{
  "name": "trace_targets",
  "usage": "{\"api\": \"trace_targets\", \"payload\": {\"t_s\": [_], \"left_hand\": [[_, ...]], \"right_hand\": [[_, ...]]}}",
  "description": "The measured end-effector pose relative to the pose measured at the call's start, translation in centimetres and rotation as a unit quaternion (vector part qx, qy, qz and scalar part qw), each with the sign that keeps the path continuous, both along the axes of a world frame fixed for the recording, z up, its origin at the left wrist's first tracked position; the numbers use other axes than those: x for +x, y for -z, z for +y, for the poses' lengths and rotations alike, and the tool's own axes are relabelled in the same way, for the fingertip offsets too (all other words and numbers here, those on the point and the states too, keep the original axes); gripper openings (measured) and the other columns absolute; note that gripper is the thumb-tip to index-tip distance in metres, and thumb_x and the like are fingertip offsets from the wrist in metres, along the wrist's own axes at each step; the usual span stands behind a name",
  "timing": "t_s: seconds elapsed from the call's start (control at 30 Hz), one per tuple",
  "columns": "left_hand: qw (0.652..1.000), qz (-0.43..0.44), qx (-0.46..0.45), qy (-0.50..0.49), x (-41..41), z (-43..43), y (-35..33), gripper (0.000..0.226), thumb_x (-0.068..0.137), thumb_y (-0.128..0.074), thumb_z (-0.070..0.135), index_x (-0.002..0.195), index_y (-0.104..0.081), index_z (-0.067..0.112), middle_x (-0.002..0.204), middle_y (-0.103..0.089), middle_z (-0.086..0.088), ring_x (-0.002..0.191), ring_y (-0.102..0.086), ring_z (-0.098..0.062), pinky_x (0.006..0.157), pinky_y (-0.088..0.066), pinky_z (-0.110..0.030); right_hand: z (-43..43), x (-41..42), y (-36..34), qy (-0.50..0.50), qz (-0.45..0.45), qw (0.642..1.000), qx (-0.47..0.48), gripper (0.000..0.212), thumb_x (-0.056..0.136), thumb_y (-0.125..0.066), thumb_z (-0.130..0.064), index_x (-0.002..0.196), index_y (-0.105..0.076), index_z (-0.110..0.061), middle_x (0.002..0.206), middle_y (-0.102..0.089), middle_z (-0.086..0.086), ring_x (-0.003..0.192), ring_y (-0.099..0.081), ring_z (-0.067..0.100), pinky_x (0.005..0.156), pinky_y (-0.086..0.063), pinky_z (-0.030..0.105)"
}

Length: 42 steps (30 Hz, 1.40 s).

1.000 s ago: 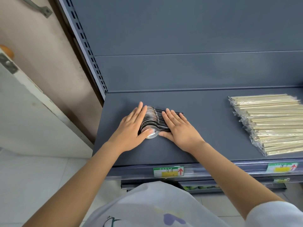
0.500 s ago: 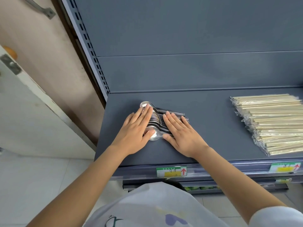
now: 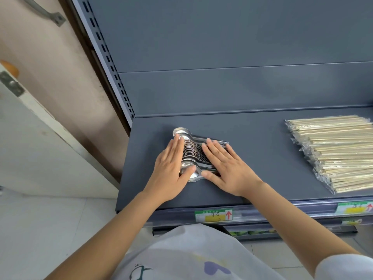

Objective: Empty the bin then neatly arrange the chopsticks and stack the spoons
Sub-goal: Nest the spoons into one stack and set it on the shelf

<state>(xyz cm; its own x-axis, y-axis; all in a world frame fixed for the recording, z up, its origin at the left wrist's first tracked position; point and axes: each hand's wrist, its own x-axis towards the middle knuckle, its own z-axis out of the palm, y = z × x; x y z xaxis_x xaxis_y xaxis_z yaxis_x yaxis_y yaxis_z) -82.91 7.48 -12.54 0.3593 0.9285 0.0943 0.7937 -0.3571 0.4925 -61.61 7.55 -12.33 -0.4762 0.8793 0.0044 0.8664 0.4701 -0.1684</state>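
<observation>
A row of several nested metal spoons point(image 3: 191, 150) lies on the left part of the grey shelf point(image 3: 262, 142), bowls to the left and handles to the right. My left hand point(image 3: 171, 168) lies flat with straight fingers against the bowls, its thumb on the nearest bowl. My right hand point(image 3: 226, 166) lies flat over the handles, fingers straight. A neat pile of wrapped wooden chopsticks point(image 3: 335, 152) rests at the right end of the shelf, apart from both hands. No bin is in view.
The shelf's front rail carries price labels point(image 3: 214, 215). A slotted upright point(image 3: 109, 63) borders the shelf on the left, with a beige wall and a white door point(image 3: 40, 142) beyond it. A lower shelf shows below the rail.
The spoon row has stretched out toward the back of the shelf, with one bowl now showing beyond my left fingertips. Both hands have stayed flat on the spoons.
</observation>
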Motion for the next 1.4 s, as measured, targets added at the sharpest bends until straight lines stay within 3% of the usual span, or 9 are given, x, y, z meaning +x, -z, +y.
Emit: {"api": "trace_targets", "payload": {"t_s": [0.13, 0.3, 0.4, 0.53, 0.63, 0.77, 0.9, 1.13, 1.4], "left_hand": [[0.946, -0.254, -0.109, -0.170, 0.8, 2.7, -1.8, 0.070, 0.095, -0.052, 0.040, 0.152, -0.018, 0.015, 0.154, -0.024, 0.002, 0.140, -0.026, -0.012, 0.112, -0.020, -0.025], [0.908, -0.283, -0.247, -0.185, 0.5, 7.8, -3.1, 0.026, 0.090, -0.062, 0.024, 0.114, -0.062, 0.013, 0.108, -0.066, -0.004, 0.105, -0.062, -0.023, 0.094, -0.050, -0.040], [0.914, -0.268, -0.268, -0.146, 0.4, 8.5, -3.7, 0.007, 0.091, -0.062, 0.015, 0.094, -0.066, 0.011, 0.089, -0.066, -0.006, 0.085, -0.062, -0.021, 0.076, -0.055, -0.034], [0.918, -0.233, -0.295, -0.126, 0.3, 8.4, -4.5, 0.016, 0.091, -0.062, 0.022, 0.100, -0.063, 0.009, 0.098, -0.066, -0.007, 0.084, -0.067, -0.023, 0.067, -0.060, -0.039], [0.909, -0.221, -0.343, -0.083, 0.0, 7.7, -4.9, 0.031, 0.085, -0.071, 0.025, 0.111, -0.059, 0.012, 0.104, -0.065, -0.006, 0.093, -0.068, -0.022, 0.065, -0.060, -0.038], [0.898, -0.241, -0.365, -0.037, -0.9, 7.1, -4.9, 0.056, 0.071, -0.085, 0.024, 0.118, -0.056, 0.018, 0.113, -0.066, -0.005, 0.098, -0.067, -0.016, 0.081, -0.058, -0.039], [0.947, -0.018, -0.320, 0.018, -1.3, 6.4, -4.8, 0.130, 0.036, -0.087, 0.055, 0.146, -0.022, 0.031, 0.141, -0.034, 0.018, 0.127, -0.038, -0.004, 0.108, -0.037, -0.033], [0.980, -0.025, -0.194, 0.034, -1.1, 6.3, -4.3, 0.026, 0.074, -0.074, 0.031, 0.094, -0.059, 0.030, 0.084, -0.064, 0.011, 0.074, -0.060, -0.009, 0.075, -0.053, -0.041], [0.996, -0.017, -0.080, 0.033, -1.5, 7.0, -2.7, 0.038, 0.091, -0.057, 0.029, 0.128, -0.050, 0.022, 0.111, -0.056, 0.006, 0.099, -0.053, -0.014, 0.087, -0.047, -0.037]], "right_hand": [[2.1, 0.4, -0.7, 0.081, 0.077, 0.993, -0.031, 0.084, 0.088, -0.003, -0.069, 0.153, -0.005, -0.015, 0.160, 0.000, -0.001, 0.147, 0.003, 0.013, 0.119, 0.003, 0.033], [5.3, 0.8, -1.0, 0.148, 0.102, 0.982, -0.057, 0.049, 0.097, -0.047, -0.041, 0.137, -0.049, -0.014, 0.138, -0.048, 0.005, 0.129, -0.039, 0.025, 0.106, -0.027, 0.033], [6.5, 0.7, -1.4, 0.134, 0.160, 0.974, -0.093, 0.025, 0.092, -0.059, -0.035, 0.108, -0.066, -0.017, 0.103, -0.060, 0.003, 0.104, -0.052, 0.022, 0.089, -0.039, 0.029], [6.8, 0.5, -1.9, 0.105, 0.169, 0.971, -0.132, 0.014, 0.091, -0.060, -0.032, 0.092, -0.062, -0.018, 0.080, -0.055, -0.005, 0.078, -0.050, 0.015, 0.073, -0.041, 0.028], [6.1, 0.1, -2.2, 0.085, 0.161, 0.977, -0.111, 0.038, 0.088, -0.054, -0.054, 0.101, -0.060, -0.018, 0.091, -0.054, -0.004, 0.089, -0.049, 0.013, 0.082, -0.043, 0.030], [4.5, -0.7, -2.6, 0.025, 0.070, 0.993, -0.089, 0.107, 0.052, -0.057, -0.087, 0.137, -0.043, -0.023, 0.118, -0.046, -0.008, 0.112, -0.042, 0.012, 0.102, -0.034, 0.031], [4.1, -0.8, -2.4, -0.007, -0.024, 0.998, -0.054, 0.133, 0.042, -0.051, -0.093, 0.148, -0.023, -0.018, 0.136, -0.034, -0.007, 0.125, -0.031, 0.014, 0.110, -0.025, 0.033], [5.1, -1.2, -2.8, -0.017, 0.029, 0.997, -0.077, 0.052, 0.082, -0.057, -0.062, 0.106, -0.049, -0.017, 0.101, -0.053, -0.002, 0.093, -0.052, 0.019, 0.078, -0.044, 0.033], [6.7, -2.2, -1.6, -0.014, -0.008, 0.999, 0.035, 0.060, 0.089, -0.039, -0.060, 0.105, -0.058, -0.005, 0.098, -0.059, 0.009, 0.089, -0.058, 0.029, 0.071, -0.042, 0.034]]}}
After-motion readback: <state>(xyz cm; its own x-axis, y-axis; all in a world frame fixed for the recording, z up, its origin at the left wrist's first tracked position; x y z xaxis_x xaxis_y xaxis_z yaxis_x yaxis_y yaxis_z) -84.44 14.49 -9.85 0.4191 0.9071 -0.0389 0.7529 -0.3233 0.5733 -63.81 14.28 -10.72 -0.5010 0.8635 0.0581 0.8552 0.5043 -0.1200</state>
